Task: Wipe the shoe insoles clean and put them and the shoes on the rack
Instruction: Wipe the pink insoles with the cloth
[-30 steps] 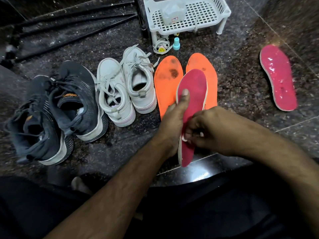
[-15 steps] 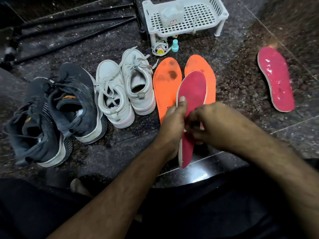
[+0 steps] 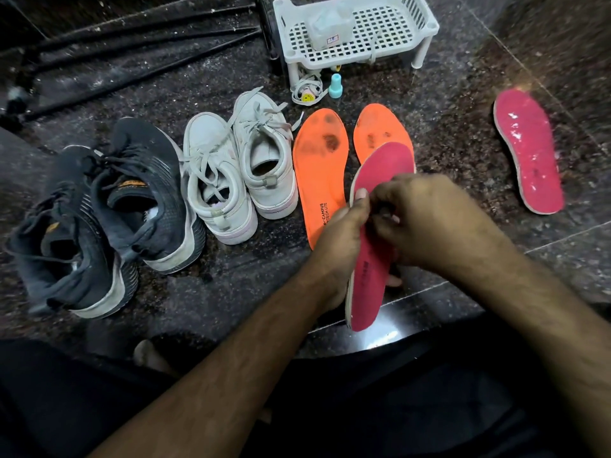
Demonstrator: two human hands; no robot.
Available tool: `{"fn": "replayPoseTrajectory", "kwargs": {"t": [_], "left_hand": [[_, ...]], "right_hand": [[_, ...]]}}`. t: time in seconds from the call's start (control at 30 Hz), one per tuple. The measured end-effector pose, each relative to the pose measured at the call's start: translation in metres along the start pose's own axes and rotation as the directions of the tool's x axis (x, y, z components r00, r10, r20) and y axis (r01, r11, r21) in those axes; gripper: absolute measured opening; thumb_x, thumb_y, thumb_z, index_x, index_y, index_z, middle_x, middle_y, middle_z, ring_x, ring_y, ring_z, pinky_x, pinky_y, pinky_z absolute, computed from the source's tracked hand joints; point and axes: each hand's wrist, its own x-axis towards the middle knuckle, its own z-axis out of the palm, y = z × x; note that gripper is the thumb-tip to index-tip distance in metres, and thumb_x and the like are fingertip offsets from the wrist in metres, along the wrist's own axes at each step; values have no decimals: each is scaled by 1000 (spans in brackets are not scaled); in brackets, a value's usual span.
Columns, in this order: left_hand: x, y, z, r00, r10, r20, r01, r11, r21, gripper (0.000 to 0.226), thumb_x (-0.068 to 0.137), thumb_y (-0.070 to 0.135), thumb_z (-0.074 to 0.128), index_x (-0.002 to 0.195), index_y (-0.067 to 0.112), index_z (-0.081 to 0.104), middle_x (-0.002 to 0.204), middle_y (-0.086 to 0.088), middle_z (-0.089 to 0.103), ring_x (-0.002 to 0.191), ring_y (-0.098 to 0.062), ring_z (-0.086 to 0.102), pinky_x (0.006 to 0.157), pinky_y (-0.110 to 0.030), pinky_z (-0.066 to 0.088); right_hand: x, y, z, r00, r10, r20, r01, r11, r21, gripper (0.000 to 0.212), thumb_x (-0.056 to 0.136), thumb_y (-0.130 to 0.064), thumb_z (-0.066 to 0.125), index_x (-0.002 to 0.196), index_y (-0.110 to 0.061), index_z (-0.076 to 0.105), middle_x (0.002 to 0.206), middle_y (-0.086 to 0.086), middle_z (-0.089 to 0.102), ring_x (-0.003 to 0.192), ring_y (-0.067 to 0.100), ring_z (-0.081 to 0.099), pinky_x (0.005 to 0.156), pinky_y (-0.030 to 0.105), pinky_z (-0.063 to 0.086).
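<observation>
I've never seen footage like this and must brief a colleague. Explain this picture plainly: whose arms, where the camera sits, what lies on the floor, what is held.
No machine here: a person wears a wide-angle camera on the head, looking down at their own bare arms. The left hand grips a pink insole by its edge, and the right hand works on its face; no cloth can be made out. On the dark stone floor lie two orange insoles with dark stains, a second pink insole apart at the right, white shoes and black shoes. Behind stands a white rack, with a small teal bottle before it.
</observation>
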Motion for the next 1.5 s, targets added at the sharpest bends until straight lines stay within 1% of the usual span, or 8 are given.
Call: {"fn": "replayPoseTrajectory", "kwargs": {"t": [0.27,0.4,0.6,0.8,0.9,1.07,1.27,1.5], "left_hand": [[4,14,-9,990,-50,-129,21,977,-211,62,102,58,40,103,3,69,77,-10,74,60,-20,70,52,-29,57],[-1,10,-2,996,-89,30,91,993,-76,61,102,63,27,102,14,63,61,-1,68,47,-16,65,44,-33,55],[-1,-8,2,959,-139,245,127,990,65,79,95,76,13,137,21,52,86,-3,74,61,-27,72,41,-30,52],[7,9,-7,1000,-15,13,18,975,-220,86,97,73,21,57,17,73,57,-2,63,46,-15,58,48,-24,50],[8,15,-10,1000,-5,30,15,950,-312,89,98,71,22,50,14,71,57,-2,66,48,-14,64,50,-20,53],[6,8,-7,986,-107,128,116,992,-59,81,93,77,15,92,18,70,70,-7,68,57,-25,66,49,-39,56],[4,4,-5,962,-140,232,142,990,12,81,93,77,8,111,20,63,81,-6,72,62,-30,71,40,-30,51],[7,12,-10,996,-38,-86,23,985,-170,67,96,71,35,76,14,64,66,-6,60,54,-19,57,53,-25,49]], "right_hand": [[-12,-17,-5,893,-158,421,-2,934,356,13,78,-16,74,74,-28,72,60,-14,66,58,-4,59,59,5,39],[-5,-1,-7,983,-35,182,-19,959,284,4,78,-24,71,77,-27,72,62,-12,66,57,-3,60,61,19,48],[2,13,-10,980,172,-102,-142,959,247,7,82,-35,68,85,-30,71,68,-12,66,66,8,64,65,32,55],[-8,-13,0,950,-112,293,3,937,351,7,83,-19,71,82,-25,73,66,-11,70,60,-2,64,62,14,48],[-10,-15,-4,884,-235,403,62,915,398,13,82,-16,75,76,-27,71,61,-14,65,55,-5,58,58,8,39],[-3,6,-5,987,-76,143,50,982,182,8,80,-37,67,84,-30,71,71,-11,68,66,5,63,66,32,55],[6,22,-7,987,82,-139,-65,990,125,11,82,-37,69,83,-26,68,78,-7,65,74,18,65,71,36,55],[-10,-14,-3,923,-206,326,106,948,299,6,81,-20,69,83,-24,73,69,-11,69,64,3,63,65,21,51]]}}
